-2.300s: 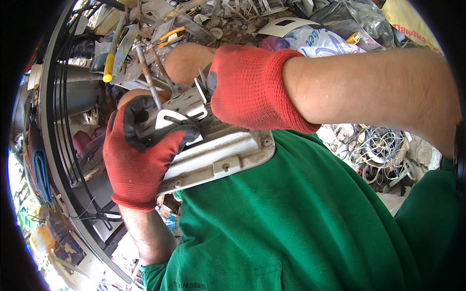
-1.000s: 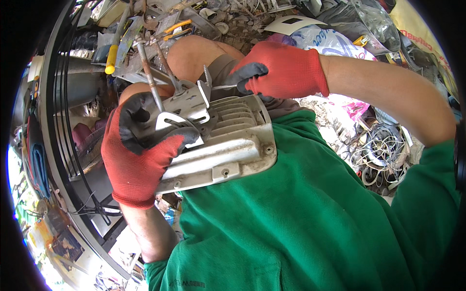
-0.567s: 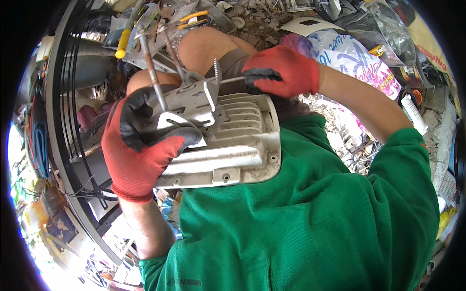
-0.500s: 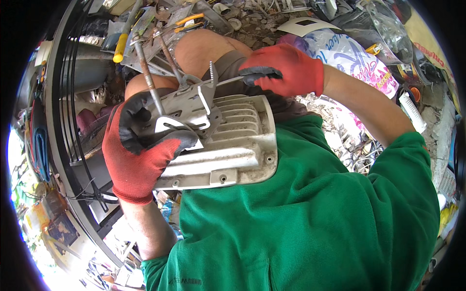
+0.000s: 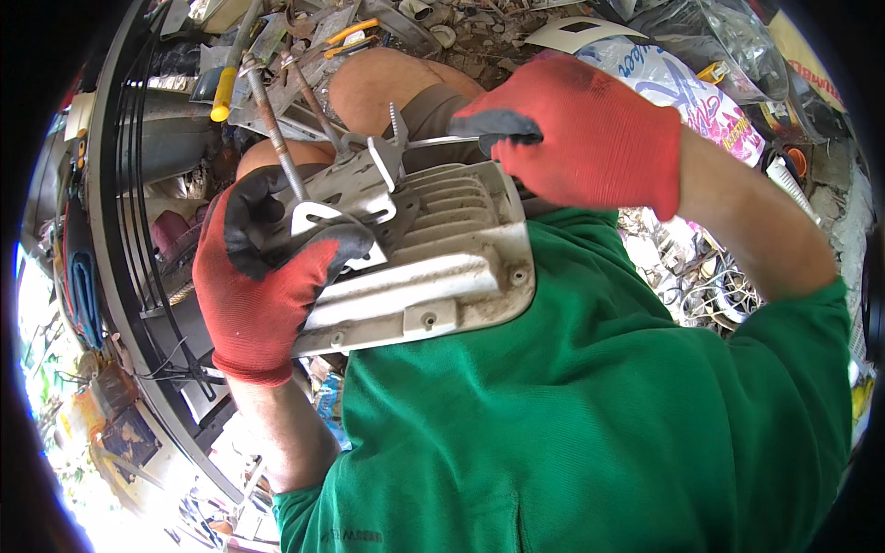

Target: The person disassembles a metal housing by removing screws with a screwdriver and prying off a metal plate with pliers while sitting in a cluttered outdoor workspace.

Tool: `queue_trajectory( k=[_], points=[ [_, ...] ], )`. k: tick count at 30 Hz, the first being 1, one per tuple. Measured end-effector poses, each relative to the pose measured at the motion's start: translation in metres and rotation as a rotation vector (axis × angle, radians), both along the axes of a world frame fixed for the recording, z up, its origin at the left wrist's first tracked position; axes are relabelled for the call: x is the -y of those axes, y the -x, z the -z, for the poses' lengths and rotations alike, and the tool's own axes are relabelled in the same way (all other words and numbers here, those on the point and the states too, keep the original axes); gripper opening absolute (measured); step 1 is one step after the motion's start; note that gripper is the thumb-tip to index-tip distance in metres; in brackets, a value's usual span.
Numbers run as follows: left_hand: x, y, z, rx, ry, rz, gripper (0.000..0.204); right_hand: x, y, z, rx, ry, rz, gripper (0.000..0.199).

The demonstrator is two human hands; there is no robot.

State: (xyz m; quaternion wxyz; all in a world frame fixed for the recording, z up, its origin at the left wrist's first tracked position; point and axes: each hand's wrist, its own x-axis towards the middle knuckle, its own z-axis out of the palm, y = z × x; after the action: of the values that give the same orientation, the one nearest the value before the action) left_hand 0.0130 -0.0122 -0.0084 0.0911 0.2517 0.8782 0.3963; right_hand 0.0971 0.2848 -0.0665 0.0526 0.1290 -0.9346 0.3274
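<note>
A light-grey finned metal housing [image 5: 452, 263], dusty on its rim, rests tilted against my green top and lap. On its back sits a metal bracket [image 5: 373, 180] with slots and a raised white tab. Two long threaded bolts [image 5: 274, 138], partly rusty, stand up from the bracket's far left. My left hand [image 5: 253, 295], in a red and black glove, grips the bracket and the housing's left side. Pinched in my gloved right hand [image 5: 595, 138] is a slim metal tool [image 5: 444, 142], which reaches left to the bracket's far edge. Its grip end is hidden in the fingers.
A black metal frame [image 5: 115, 230] with cables runs along the left. Beyond my knees lie a yellow-handled tool [image 5: 222, 92], an orange-handled tool [image 5: 352, 33] and scrap. A printed plastic bag [image 5: 687, 92] and tangled wires [image 5: 719, 290] are at the right.
My right hand has moved right and nearer, swinging the slim tool's held end toward me. The housing has shifted and tilted slightly. My left hand keeps its grip.
</note>
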Motion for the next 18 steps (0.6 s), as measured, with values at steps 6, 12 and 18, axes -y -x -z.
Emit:
queue_trajectory(
  k=[6,12,18],
  points=[
    [-0.01,0.005,0.002,0.014,0.015,-0.021,0.058,0.029,0.009,-0.049,0.143,-0.172,-0.012,0.014],
    [-0.014,0.012,0.0,0.025,0.038,-0.007,0.063,0.048,0.017,-0.078,0.396,-0.33,0.056,0.017],
    [-0.015,0.018,0.0,-0.079,0.132,-0.023,0.066,0.068,-0.004,-0.055,0.256,-0.175,0.22,0.015]
  ],
)
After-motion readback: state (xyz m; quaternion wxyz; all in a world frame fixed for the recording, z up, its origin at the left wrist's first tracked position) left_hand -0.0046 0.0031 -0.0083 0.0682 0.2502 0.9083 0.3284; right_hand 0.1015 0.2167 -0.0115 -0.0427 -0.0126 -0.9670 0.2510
